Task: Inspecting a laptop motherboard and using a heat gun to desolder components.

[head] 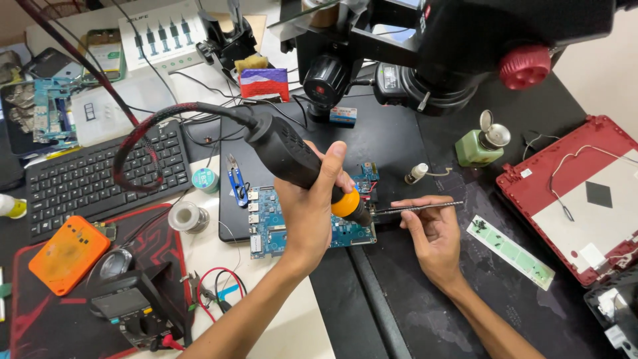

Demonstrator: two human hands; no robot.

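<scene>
Workbench, dark mat surface, viewed from above; far edge largely covered by a black microscope head with a red knob, its top cut off by the frame.

Red laptop shell, opened, laid at the right edge; a thin white wire is seen inside it, and its lower corner is cut off.

Black keyboard, placed toward the left edge.

Blue circuit board, flat near the middle of the bench, set with silver ports along its left side; its centre is hidden behind the left hand.

Black hot-air handle with orange collar, fed by a red-and-black braided cable; tilted, nozzle lowered to the board's right edge. It is gripped by the left hand, fingers wrapped tight around the barrel, thumb raised.

Green glass dispenser bottle, metal cap open, toward the far right; contents cannot be made out.

Metal tweezers, pinched between thumb and forefinger of the right hand, remaining fingers curled; tips are brought to the board's right edge, beside the nozzle. What lies between the tips is too small to tell.

Solder spool, left of the board.
</scene>
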